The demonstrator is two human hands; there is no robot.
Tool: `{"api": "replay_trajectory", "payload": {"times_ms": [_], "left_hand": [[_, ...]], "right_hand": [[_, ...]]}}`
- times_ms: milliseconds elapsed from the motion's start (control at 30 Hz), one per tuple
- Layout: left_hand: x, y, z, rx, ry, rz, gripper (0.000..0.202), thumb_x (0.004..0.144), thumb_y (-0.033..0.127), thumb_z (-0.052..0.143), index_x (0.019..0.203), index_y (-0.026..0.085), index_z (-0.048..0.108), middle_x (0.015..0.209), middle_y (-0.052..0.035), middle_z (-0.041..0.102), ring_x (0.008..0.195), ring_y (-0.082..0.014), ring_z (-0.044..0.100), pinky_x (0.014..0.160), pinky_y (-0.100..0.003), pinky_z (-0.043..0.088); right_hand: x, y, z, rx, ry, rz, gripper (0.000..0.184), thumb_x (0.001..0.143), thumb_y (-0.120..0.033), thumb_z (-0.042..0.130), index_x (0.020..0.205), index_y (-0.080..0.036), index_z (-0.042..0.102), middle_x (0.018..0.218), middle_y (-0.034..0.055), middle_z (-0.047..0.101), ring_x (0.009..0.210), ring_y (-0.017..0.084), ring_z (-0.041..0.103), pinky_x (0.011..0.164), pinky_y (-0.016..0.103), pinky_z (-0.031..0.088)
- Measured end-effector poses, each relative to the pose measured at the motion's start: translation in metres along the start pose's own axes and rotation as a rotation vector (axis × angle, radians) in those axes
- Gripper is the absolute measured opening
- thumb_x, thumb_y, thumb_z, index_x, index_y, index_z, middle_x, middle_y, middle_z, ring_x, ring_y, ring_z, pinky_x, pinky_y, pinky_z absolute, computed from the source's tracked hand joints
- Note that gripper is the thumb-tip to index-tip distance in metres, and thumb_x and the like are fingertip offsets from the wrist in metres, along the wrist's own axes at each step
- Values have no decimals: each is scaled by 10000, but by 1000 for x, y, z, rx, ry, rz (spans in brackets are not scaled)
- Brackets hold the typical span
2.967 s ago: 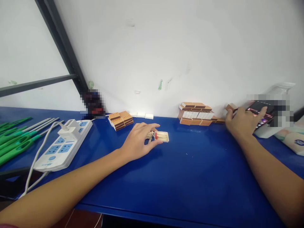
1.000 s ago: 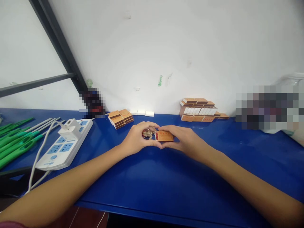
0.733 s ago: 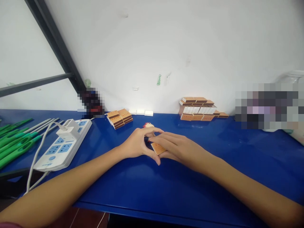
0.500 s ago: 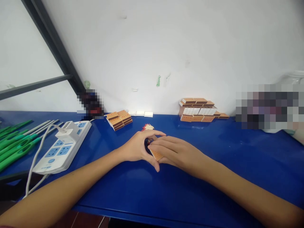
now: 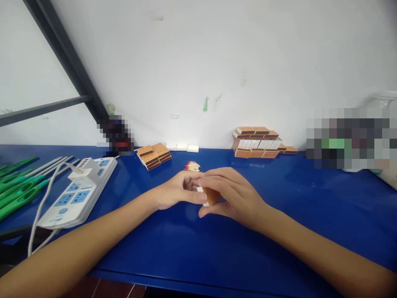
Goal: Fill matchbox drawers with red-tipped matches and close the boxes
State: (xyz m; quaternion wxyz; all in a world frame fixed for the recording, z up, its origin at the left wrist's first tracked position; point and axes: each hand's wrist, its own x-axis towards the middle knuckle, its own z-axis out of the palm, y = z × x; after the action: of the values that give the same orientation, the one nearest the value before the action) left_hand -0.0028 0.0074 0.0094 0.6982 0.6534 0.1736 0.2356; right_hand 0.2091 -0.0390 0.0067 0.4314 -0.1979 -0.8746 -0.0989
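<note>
Both my hands meet over the middle of the blue table (image 5: 248,244). My right hand (image 5: 235,194) grips a small brown matchbox (image 5: 211,195) between fingers and thumb, lifted a little off the surface. My left hand (image 5: 176,192) pinches the white inner tray end of that same matchbox from the left. Just behind my fingers lies a small loose pile of red-tipped matches (image 5: 192,166).
Against the wall stand a small stack of matchboxes (image 5: 153,155) at the left, three white pieces (image 5: 182,147), and a bigger pile of matchboxes (image 5: 257,142). A white power strip (image 5: 77,192) with a plugged charger and green-handled tools (image 5: 18,186) lie at the left. A blurred object sits at the right.
My right hand came back from the far right with a matchbox sleeve and joined my left hand. Together they lifted the box toward me; the loose matches stayed on the table.
</note>
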Motion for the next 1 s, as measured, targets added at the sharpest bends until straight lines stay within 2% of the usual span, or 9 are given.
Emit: {"api": "replay_trajectory", "payload": {"times_ms": [100,200,333,500,567,700,767,867,1000], "left_hand": [[1,0,2,-27,23,13,400,777,403,882,1059,148,755,865,-31,705,772,-123,633,731,-241,487],[2,-1,2,-56,54,22,414,742,405,905,1042,152,772,888,-43,707,796,-135,631,756,-259,491],[2,-3,0,-143,79,-1,498,695,448,935,1072,163,778,888,-45,698,782,-121,618,717,-234,479],[1,-4,-1,-241,3,18,561,722,520,905,1112,143,760,933,-82,698,812,-142,635,736,-243,511],[0,-5,-2,-283,-19,22,579,736,561,881,1109,137,751,959,-101,706,846,-166,659,772,-267,539],[-1,-8,-4,-295,-60,9,649,741,622,846,1173,150,733,1134,-155,715,1040,-248,694,898,-349,573],[-1,-7,-3,-257,-52,13,638,769,643,814,1171,154,734,1139,-155,720,1037,-248,703,904,-359,580],[2,-5,-1,-125,98,63,552,844,636,752,1127,162,738,1069,-125,729,940,-214,716,845,-343,594],[5,-4,3,249,468,224,395,983,538,627,1093,170,718,869,-58,714,743,-153,681,712,-302,581]], "right_hand": [[2,2,-3,-51,-26,-43,591,891,-553,714,1279,-127,582,1143,121,751,1142,234,673,993,387,546],[5,3,-6,-106,-52,-62,676,908,-579,681,1360,-95,546,1204,158,731,1185,254,657,1024,416,536],[6,3,-9,-144,-71,-55,576,978,-474,651,1398,-94,544,1194,161,730,1179,254,654,1013,415,538],[3,3,-10,-140,-75,-19,538,985,-469,642,1362,-94,562,1246,193,699,1184,299,645,1008,478,528],[2,4,-9,-141,-66,-9,532,980,-465,647,1349,-91,559,1247,205,694,1180,310,646,999,499,527],[1,6,-8,-165,-62,-33,494,976,-454,649,1318,-109,557,1243,200,701,1154,312,654,986,517,526],[0,7,-8,-191,-47,-38,477,969,-433,663,1305,-112,556,1243,199,703,1144,307,655,978,502,529],[-1,9,-11,-271,-4,-6,462,940,-389,709,1279,-109,566,1218,192,711,1131,304,655,969,468,527],[-2,16,-14,-428,17,76,385,949,-360,697,1225,-111,597,1101,158,736,1012,290,669,883,431,522]]}}
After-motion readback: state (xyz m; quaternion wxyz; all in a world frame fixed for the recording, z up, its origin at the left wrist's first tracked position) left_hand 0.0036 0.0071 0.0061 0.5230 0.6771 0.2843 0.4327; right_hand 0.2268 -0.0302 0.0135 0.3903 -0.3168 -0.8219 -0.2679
